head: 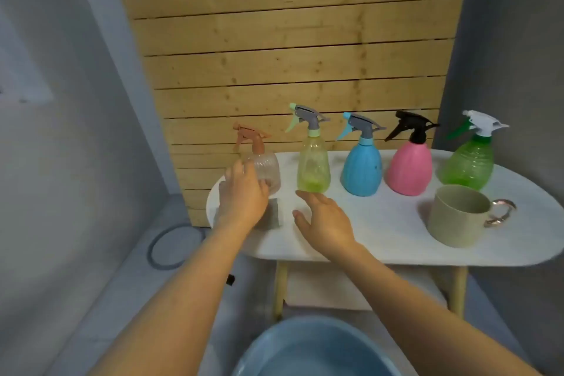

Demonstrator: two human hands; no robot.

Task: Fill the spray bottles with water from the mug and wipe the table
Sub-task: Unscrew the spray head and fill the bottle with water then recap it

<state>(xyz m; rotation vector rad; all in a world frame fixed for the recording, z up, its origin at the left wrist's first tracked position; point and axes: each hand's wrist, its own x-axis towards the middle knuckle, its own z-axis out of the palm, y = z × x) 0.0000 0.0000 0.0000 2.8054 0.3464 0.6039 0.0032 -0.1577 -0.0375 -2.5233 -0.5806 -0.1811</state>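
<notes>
No brand, label or writing can be read on anything in front of you. Your left hand (242, 192), left of centre, curls its fingers round the lower body of the clear bottle (265, 172), a ribbed, see-through plastic bottle with a terracotta-coloured trigger head; it stands upright at the left end of the table (381, 232), its nozzle pointing left. Your right hand (325, 218) hovers just to the right with fingers spread and relaxed, holding nothing, close below the yellow bottle (313, 166). That one is translucent and tall, upright, with a grey-and-mint trigger aimed left and a greenish tint low in its body. Further right along the back edge stand three more in a row, all upright with long axes vertical and nozzles pointing left: the blue bottle (362, 168), opaque and fluted like a gourd; the pink bottle (409, 168), the same fluted shape with a black trigger; and the green bottle (468, 163), translucent and ridged, with a white head and green lever. The mug (457, 217), a matte beige cylinder with a shiny looped handle turned right, sits in front of the green bottle, mouth up. A grey, coarse-looking cloth (273, 214) lies flat on the table, partly under your left wrist. The tabletop is white, smooth and oval on pale wooden legs, with horizontal pine planks (290, 40) behind it. A blue plastic basin (317, 351) fills the bottom centre of the frame.
</notes>
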